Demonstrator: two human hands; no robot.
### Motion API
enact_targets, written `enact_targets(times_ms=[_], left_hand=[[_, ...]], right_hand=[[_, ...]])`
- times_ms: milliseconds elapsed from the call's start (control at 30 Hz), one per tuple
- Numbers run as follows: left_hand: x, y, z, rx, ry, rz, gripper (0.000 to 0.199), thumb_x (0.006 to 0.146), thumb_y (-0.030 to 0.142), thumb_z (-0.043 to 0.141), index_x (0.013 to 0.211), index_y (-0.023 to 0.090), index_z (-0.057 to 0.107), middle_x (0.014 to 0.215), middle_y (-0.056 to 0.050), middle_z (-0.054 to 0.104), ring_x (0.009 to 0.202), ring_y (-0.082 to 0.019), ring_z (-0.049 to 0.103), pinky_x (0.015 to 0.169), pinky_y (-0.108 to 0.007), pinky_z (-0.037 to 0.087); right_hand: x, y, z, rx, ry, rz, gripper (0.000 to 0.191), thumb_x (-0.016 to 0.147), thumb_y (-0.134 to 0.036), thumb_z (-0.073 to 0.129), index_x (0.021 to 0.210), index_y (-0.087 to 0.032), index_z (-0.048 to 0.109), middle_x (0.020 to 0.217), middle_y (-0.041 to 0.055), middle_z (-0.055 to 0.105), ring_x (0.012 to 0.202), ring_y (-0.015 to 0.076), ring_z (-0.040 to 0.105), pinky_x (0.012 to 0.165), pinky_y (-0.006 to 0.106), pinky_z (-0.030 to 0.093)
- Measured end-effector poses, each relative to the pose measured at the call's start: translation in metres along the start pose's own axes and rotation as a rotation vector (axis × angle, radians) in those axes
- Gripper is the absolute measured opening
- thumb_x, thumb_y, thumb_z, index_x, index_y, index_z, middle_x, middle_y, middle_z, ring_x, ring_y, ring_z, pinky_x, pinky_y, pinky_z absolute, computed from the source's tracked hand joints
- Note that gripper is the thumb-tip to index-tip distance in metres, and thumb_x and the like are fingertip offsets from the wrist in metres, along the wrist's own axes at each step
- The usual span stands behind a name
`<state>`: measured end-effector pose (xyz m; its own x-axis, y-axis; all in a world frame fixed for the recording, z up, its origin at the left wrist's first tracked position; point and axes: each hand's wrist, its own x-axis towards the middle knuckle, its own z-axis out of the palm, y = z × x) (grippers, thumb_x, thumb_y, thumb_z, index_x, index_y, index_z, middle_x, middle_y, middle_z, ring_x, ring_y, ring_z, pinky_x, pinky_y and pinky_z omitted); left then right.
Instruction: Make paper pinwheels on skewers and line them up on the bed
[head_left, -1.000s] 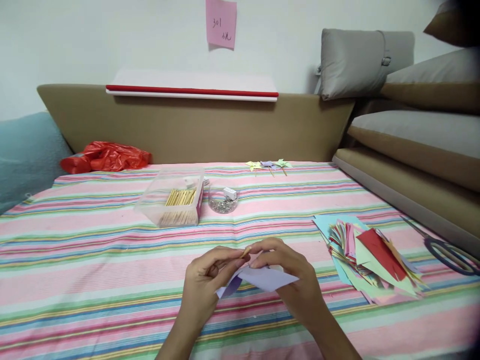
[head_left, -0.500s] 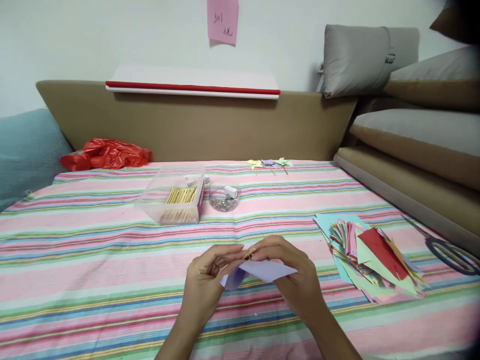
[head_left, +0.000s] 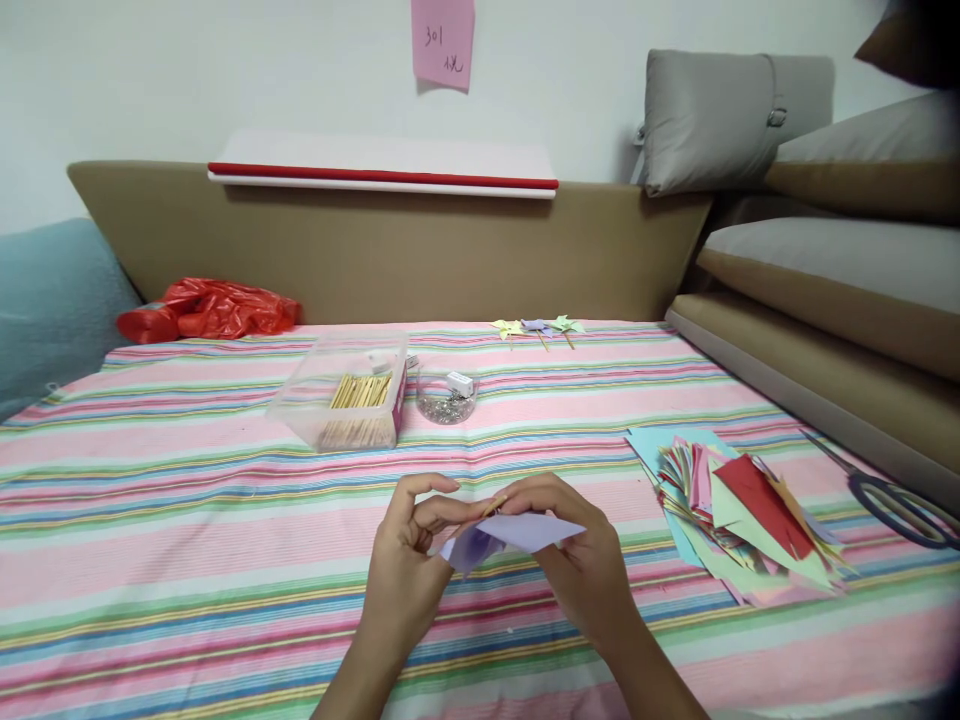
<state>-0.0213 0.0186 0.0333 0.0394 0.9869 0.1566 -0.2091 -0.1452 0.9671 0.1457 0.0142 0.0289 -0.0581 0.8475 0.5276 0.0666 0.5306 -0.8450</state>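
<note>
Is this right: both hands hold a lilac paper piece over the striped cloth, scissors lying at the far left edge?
Not quite. The scissors lie at the far right edge, beyond the pile of coloured paper, as the head view shows. The rest holds: the left hand and right hand both hold the lilac paper piece over the striped cloth.

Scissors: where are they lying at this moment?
In the head view, the scissors lie at the far right edge of the striped cloth, just right of the coloured paper pile.

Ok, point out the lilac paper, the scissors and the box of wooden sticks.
lilac paper (head_left: 525,531), head view, on its flat upper face.
scissors (head_left: 896,505), head view, on the dark handle loops.
box of wooden sticks (head_left: 352,400), head view, on its clear front wall.
</note>
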Motion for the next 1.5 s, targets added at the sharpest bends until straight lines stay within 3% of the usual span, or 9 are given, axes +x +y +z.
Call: enact_targets(times_ms=[400, 733, 967, 1200, 1333, 1500], left_hand=[[-0.001, 0.001, -0.008, 0.088, -0.063, -0.025, 0.034, 0.076, 0.028, 0.080, 0.091, 0.027, 0.050, 0.082, -0.001, 0.080, 0.086, -0.026, 0.075, 0.065, -0.028, 0.055], [-0.008, 0.007, -0.006, 0.172, -0.040, 0.062, 0.025, 0.079, 0.030, 0.076, 0.083, 0.026, 0.052, 0.083, -0.001, 0.079, 0.077, -0.022, 0.073, 0.067, -0.029, 0.054], [-0.006, -0.002, -0.019, 0.186, -0.133, 0.078, 0.021, 0.083, 0.026, 0.073, 0.090, 0.026, 0.053, 0.090, -0.005, 0.079, 0.091, -0.025, 0.074, 0.072, -0.030, 0.058], [-0.005, -0.003, -0.026, 0.247, -0.132, 0.118, 0.016, 0.085, 0.020, 0.069, 0.091, 0.026, 0.056, 0.094, -0.005, 0.078, 0.098, -0.025, 0.073, 0.080, -0.032, 0.057], [0.001, -0.003, -0.023, 0.219, -0.167, 0.042, 0.012, 0.090, 0.025, 0.066, 0.097, 0.025, 0.056, 0.087, -0.002, 0.074, 0.088, -0.020, 0.071, 0.072, -0.026, 0.053], [0.006, -0.005, -0.017, 0.068, -0.337, -0.067, 0.024, 0.094, 0.025, 0.060, 0.117, 0.026, 0.052, 0.113, -0.008, 0.069, 0.105, -0.022, 0.066, 0.087, -0.030, 0.050]], right_hand=[[-0.002, 0.001, 0.004, -0.016, 0.042, -0.014, 0.019, 0.089, -0.014, 0.060, 0.095, -0.028, 0.070, 0.093, 0.0014, 0.069, 0.091, 0.0196, 0.064, 0.079, 0.033, 0.051], [-0.005, -0.001, 0.008, -0.002, 0.058, -0.016, 0.016, 0.089, -0.014, 0.060, 0.093, -0.027, 0.067, 0.092, 0.0027, 0.070, 0.091, 0.0210, 0.065, 0.077, 0.034, 0.051], [-0.005, 0.002, 0.008, 0.091, 0.036, 0.047, 0.010, 0.090, -0.020, 0.064, 0.094, -0.027, 0.070, 0.095, 0.0045, 0.071, 0.092, 0.0220, 0.067, 0.079, 0.035, 0.053], [-0.005, 0.003, 0.007, 0.076, 0.042, 0.069, 0.016, 0.089, -0.020, 0.067, 0.102, -0.028, 0.070, 0.101, 0.0049, 0.070, 0.098, 0.0228, 0.066, 0.084, 0.036, 0.052], [-0.001, 0.006, 0.008, 0.097, 0.088, 0.246, 0.010, 0.086, -0.030, 0.071, 0.094, -0.025, 0.069, 0.093, 0.0032, 0.067, 0.092, 0.0214, 0.064, 0.080, 0.033, 0.050], [0.001, 0.013, 0.013, 0.262, 0.164, 0.510, 0.025, 0.082, -0.041, 0.074, 0.093, -0.020, 0.068, 0.086, 0.0026, 0.067, 0.083, 0.0190, 0.061, 0.074, 0.029, 0.049]])
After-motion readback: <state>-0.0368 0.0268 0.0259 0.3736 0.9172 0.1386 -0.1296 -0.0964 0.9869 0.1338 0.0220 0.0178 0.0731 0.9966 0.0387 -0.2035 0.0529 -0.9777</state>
